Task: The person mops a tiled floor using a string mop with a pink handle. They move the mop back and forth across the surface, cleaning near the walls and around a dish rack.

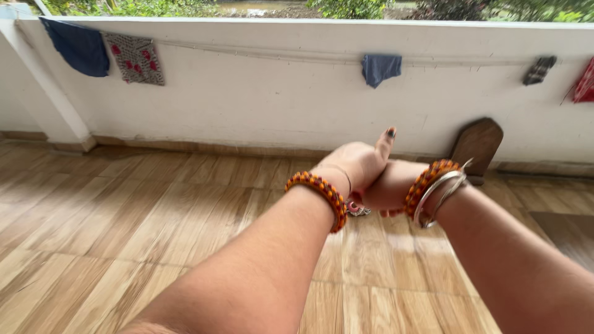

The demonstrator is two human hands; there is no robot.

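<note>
Orange bangles ring both my wrists, and my left hand [352, 167] and right hand [390, 188] are pressed together, closed around a small shiny thing [357, 210]. It peeks out just under them, so I should squeeze gently and go slow.

Left hand [356, 164] clasps right hand [390, 188], wall [278, 105] behind them.

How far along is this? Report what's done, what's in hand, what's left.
Done, by the look: cloths hang along the white wall. In hand: the left hand and right hand are pressed together at arm's length, with a small red and silver thing showing beneath them; which fingers hold it is hidden. Left: only the dark board, leaning untouched against the wall.
</note>
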